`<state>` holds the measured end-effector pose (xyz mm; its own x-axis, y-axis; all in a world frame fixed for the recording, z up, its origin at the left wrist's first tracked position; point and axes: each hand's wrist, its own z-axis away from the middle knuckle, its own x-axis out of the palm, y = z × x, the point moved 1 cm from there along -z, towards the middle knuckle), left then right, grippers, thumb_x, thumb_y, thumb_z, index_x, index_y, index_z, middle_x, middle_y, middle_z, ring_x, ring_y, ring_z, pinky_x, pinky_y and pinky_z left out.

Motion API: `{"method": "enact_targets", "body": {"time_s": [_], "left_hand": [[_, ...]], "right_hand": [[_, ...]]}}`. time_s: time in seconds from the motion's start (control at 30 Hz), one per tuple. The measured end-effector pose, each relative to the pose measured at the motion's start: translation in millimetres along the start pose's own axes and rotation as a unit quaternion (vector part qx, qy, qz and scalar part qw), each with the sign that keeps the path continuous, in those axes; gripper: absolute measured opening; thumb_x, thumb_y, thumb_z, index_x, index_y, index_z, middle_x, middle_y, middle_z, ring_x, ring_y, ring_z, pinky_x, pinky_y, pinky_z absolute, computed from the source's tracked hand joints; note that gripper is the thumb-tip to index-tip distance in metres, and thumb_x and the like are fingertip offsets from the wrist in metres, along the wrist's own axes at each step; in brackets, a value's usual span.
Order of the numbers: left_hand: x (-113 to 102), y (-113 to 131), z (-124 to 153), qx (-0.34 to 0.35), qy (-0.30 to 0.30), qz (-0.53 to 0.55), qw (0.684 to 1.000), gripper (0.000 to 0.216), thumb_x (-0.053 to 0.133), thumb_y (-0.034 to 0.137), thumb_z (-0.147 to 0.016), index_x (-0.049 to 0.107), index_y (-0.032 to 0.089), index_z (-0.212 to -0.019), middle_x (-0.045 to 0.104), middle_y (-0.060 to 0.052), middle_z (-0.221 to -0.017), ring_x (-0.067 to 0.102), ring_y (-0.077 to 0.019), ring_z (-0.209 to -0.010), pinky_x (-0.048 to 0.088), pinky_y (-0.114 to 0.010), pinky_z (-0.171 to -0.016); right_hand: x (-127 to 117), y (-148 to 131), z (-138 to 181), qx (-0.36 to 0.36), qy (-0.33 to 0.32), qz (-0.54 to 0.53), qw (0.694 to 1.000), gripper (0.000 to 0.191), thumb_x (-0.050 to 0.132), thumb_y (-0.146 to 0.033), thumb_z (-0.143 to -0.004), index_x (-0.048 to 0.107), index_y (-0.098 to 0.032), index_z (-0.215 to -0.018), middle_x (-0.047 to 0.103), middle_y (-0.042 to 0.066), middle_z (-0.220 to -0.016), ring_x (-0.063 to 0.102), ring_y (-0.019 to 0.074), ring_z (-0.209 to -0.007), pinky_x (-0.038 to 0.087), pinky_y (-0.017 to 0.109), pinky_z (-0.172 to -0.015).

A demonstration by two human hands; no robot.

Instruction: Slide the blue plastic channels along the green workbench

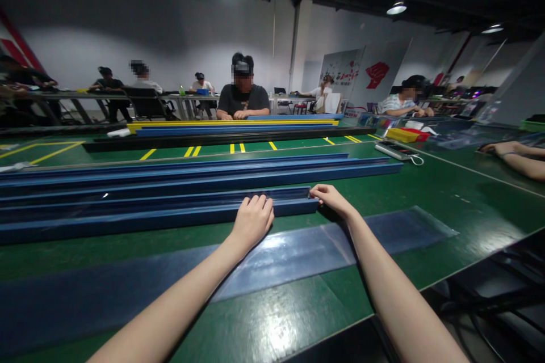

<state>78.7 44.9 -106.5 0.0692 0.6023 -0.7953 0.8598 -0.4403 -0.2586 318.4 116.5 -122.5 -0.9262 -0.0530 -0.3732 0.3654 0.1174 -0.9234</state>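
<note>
A long blue channel-shaped profile [170, 214] lies across the green table in front of me. My left hand [254, 216] rests over its near wall close to the right end, with the fingers curled round the edge. At that right end, my right hand [327, 197] is closed in a pinch against the channel's tip; whatever small thing may be between the fingers is hidden. Nearer to me, beneath my forearms, a long clear plastic sleeve [293, 258] is spread flat on the table.
More blue profiles [366, 169] lie just beyond, then a black profile [204, 139] and a yellow one [255, 123]. A phone-like device [394, 151] and a yellow tray [400, 135] are at the right. A co-worker [242, 93] sits opposite; another person's arm [517, 157] rests at far right.
</note>
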Motion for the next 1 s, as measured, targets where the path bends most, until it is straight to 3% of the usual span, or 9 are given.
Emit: {"method": "enact_targets", "body": {"time_s": [0.8, 1.0], "left_hand": [[2.3, 0.0, -1.3, -0.006, -0.018, 0.010, 1.000, 0.021, 0.036, 0.022, -0.086, 0.056, 0.015, -0.090, 0.059, -0.007, -0.082, 0.052, -0.0202, -0.078, 0.031, -0.033, -0.066], [3.8, -0.1, -0.2, -0.007, -0.019, 0.016, 1.000, 0.023, 0.036, 0.022, -0.086, 0.056, 0.014, -0.094, 0.061, -0.009, -0.092, 0.053, -0.0206, -0.082, 0.032, -0.033, -0.068]], "right_hand": [[-0.3, 6.4, -3.2, -0.007, 0.005, 0.051, 0.999, 0.024, 0.056, -0.040, -0.061, 0.056, -0.016, -0.061, 0.049, -0.004, -0.049, 0.041, 0.0074, -0.044, 0.032, 0.021, -0.046], [-1.7, 5.5, -3.1, -0.006, 0.012, 0.079, 0.997, 0.026, 0.056, -0.040, -0.061, 0.059, -0.015, -0.062, 0.053, -0.001, -0.053, 0.043, 0.0081, -0.046, 0.033, 0.022, -0.048]]}}
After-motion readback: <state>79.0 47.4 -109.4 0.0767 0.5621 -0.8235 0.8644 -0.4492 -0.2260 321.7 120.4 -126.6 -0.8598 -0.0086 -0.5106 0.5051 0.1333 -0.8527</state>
